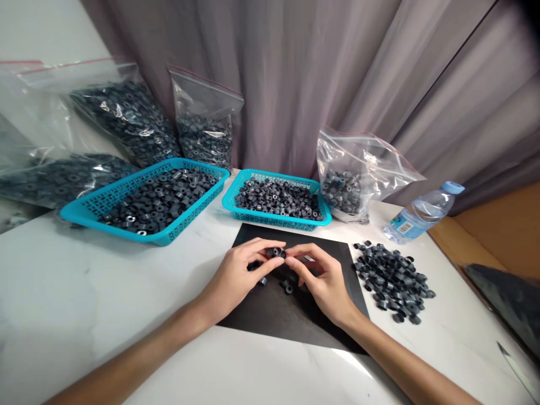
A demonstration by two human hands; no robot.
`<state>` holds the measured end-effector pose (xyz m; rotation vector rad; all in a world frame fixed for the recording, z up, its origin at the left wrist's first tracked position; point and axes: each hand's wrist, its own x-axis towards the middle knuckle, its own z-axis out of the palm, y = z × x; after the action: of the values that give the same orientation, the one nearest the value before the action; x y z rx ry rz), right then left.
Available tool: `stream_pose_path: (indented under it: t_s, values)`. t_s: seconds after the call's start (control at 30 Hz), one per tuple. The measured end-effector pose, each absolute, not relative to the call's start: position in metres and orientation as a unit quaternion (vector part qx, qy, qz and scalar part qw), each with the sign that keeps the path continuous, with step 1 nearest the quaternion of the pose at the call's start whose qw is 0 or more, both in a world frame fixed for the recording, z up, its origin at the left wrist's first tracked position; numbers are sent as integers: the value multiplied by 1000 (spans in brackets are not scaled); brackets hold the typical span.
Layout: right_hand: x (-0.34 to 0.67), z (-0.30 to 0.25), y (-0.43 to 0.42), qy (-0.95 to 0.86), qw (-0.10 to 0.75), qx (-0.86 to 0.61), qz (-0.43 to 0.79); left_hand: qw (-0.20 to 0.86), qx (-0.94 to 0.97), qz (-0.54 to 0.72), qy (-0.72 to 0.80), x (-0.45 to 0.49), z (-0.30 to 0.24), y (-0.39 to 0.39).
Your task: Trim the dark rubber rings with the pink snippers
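Observation:
Above a black mat [270, 312], my two hands meet fingertip to fingertip. My left hand [242, 269] pinches a small dark grey plastic cylinder with a hole [275, 252] between thumb and fingers. The fingertips of my right hand [319, 275] are pressed together at the right end of that part; a small dark piece there is mostly hidden by them. On the mat below lie a few loose dark parts [287, 287], some partly covered by my left hand.
Two blue baskets [158, 239] [276, 220] of dark parts stand behind the mat. Clear bags [205, 132] of similar parts lean at the back. Right of the mat are a pile of dark rings [394, 281] and a water bottle [424, 214].

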<state>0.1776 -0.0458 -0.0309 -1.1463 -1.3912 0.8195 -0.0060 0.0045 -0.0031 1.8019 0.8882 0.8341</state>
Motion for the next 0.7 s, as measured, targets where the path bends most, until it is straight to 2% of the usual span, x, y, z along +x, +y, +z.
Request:
stream_pose_path:
  t_s: [0.2, 0.3, 0.37, 0.53, 0.7]
  values:
    - [177, -32, -45, -582, 553, -477, 358, 478, 736, 323, 355, -6, -1, 7]
    - [177, -30, -46, -599, 532, -510, 313, 505, 716, 325, 354, -6, 1, 8]
    - [177, -29, -49, -630, 496, -547, 240, 523, 698, 334, 356, -6, 2, 9]
    - [171, -34, -62, -754, 341, -561, 40, 532, 658, 361, 392, -8, 2, 13]
    - [164, -43, -67, -774, 265, -575, -22, 504, 660, 382, 405, -8, -5, 11]
